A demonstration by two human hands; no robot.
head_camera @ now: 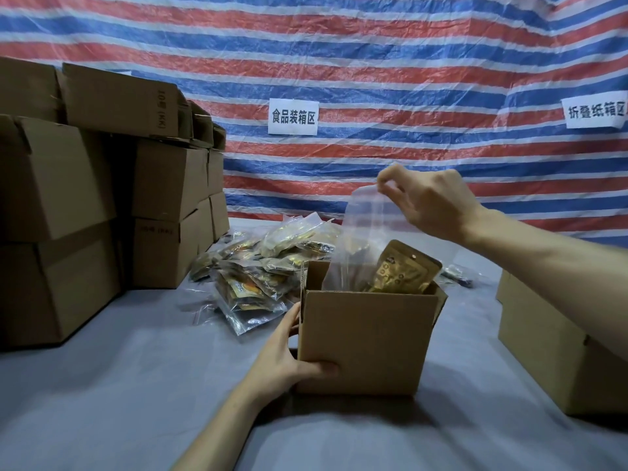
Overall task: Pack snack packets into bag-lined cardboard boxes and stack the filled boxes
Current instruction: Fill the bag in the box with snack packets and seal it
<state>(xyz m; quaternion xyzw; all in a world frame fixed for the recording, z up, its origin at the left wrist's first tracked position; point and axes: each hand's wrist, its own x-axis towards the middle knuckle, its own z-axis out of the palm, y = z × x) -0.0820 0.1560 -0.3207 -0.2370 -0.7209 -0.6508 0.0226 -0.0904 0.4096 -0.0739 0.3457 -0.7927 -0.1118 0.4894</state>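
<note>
Where the table runs out at my left: stacked boxes, brown cardboard, flaps closed, piled several high and several deep against the backdrop.
Table cover: grey cloth, bearing everything listed below.
Stock to be packed: snack packets, a loose pile of clear-wrapped gold and dark packs, lying on the cloth between the stacked boxes and the open box, just behind my left hand.
Left hand: grips the open box at its lower left corner; thumb laid flat across the front face, fingers wrapped round the left side.
Open box: upright on the cloth straight in front of me, top flaps standing open.
Clear bag: sits in the open box, its upper part drawn up well above the rim.
Gold packet: stands tilted in the open box, right of the bag's raised part, its top above the rim; whether it is inside the bag I cannot tell.
Right hand: above the open box, thumb and forefinger pinching the clear bag's top edge; other fingers loosely curled, holding nothing.
Side box: cardboard, at the right edge, partly behind my right forearm, apart from the open box.
Backdrop: striped tarp, red, blue and white, with two white paper signs fixed to it.
</note>
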